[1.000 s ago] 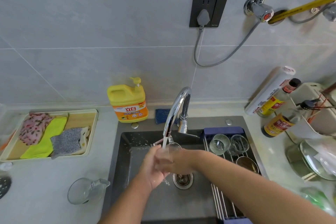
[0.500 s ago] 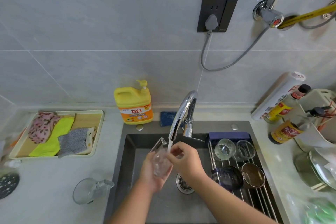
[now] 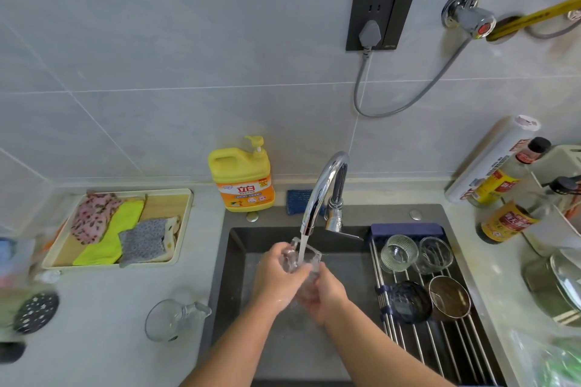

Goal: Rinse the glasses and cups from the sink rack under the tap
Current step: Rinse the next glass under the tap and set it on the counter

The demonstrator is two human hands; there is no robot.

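Observation:
Water runs from the chrome tap [image 3: 323, 188] into a clear square glass [image 3: 309, 258] held over the dark sink [image 3: 234, 261]. My left hand [image 3: 276, 276] grips the glass from the left and my right hand [image 3: 327, 295] holds it from below on the right. On the sink rack [image 3: 418, 342] stand two clear glasses [image 3: 398, 252] [image 3: 436, 254], a dark cup [image 3: 408, 302] and a metal cup [image 3: 449, 297].
A clear glass mug [image 3: 171, 319] lies on the counter left of the sink. A yellow detergent bottle [image 3: 242, 176] and a blue sponge [image 3: 297, 198] stand behind the sink. A tray of cloths [image 3: 119, 229] lies at the left. Sauce bottles [image 3: 503, 217] and a pot [image 3: 553, 286] crowd the right.
Both hands have turned the glass upright under the stream; my right hand has shifted from the rim to below it. The view has tilted slightly.

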